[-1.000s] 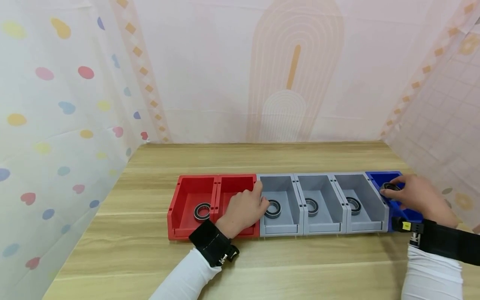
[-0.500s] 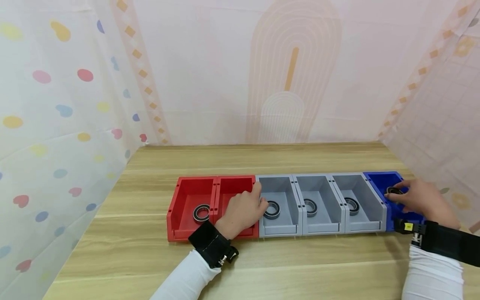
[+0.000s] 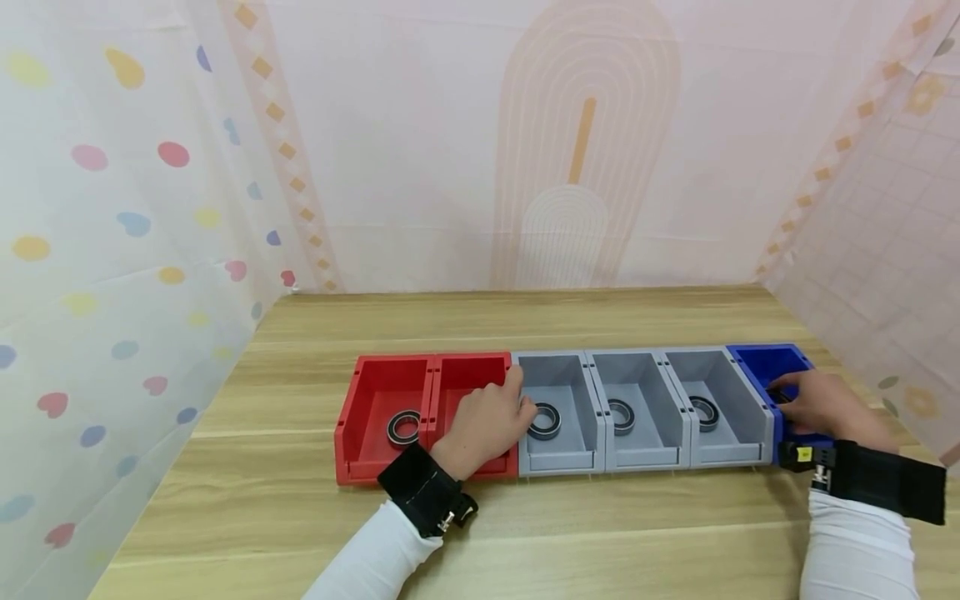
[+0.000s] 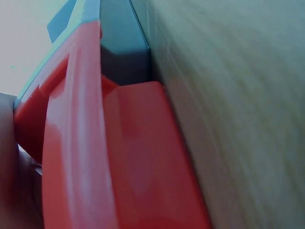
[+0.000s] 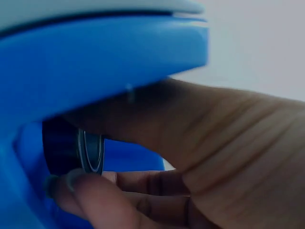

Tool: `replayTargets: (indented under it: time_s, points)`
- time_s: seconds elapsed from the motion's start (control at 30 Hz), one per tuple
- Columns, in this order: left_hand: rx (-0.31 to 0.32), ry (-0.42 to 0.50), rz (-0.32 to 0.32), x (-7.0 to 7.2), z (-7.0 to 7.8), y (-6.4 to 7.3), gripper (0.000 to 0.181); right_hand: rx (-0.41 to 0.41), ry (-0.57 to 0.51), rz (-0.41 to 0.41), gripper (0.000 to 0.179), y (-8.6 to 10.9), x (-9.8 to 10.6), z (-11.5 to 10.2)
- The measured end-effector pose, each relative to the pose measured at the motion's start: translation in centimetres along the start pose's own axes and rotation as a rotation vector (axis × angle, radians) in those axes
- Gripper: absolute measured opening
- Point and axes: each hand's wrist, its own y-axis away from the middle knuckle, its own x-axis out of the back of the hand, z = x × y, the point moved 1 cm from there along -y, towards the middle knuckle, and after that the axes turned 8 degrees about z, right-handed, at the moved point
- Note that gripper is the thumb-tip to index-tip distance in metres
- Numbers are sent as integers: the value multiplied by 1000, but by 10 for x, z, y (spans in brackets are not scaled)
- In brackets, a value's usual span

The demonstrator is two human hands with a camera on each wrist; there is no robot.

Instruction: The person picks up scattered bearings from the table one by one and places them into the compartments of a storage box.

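Note:
In the head view my left hand (image 3: 483, 422) rests over the second red bin (image 3: 468, 364), at the wall it shares with the first grey bin (image 3: 558, 375). Its index finger lies along that wall and the thumb reaches over the grey side; the fingers' undersides are hidden. A black-and-silver ball bearing (image 3: 545, 422) lies beside the thumb. At the far right my right hand (image 3: 832, 408) is inside the blue bin (image 3: 765, 357), pinching another ball bearing (image 5: 90, 150) between thumb and fingers. The right wrist view shows this bearing on edge, partly covered by the hand.
A bearing (image 3: 405, 428) lies in the left red bin (image 3: 390, 375). One more bearing (image 3: 621, 417) lies in the middle grey bin (image 3: 633, 371), and another bearing (image 3: 704, 413) in the right grey bin (image 3: 697, 367). The bins stand in a joined row on a wooden table (image 3: 600, 533).
My right hand has gone lower into the blue bin with the bearing, which is now mostly hidden in the head view. My left hand has stayed in place.

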Motion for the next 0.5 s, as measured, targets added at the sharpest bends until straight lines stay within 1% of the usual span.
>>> replayTargets:
  time_s: [0.23, 0.5]
  points:
    - [12, 1, -12, 0, 1, 2, 24, 1, 5, 2, 51, -1, -7, 0]
    - [3, 2, -3, 0, 3, -1, 23, 12, 40, 0, 52, -5, -4, 2]
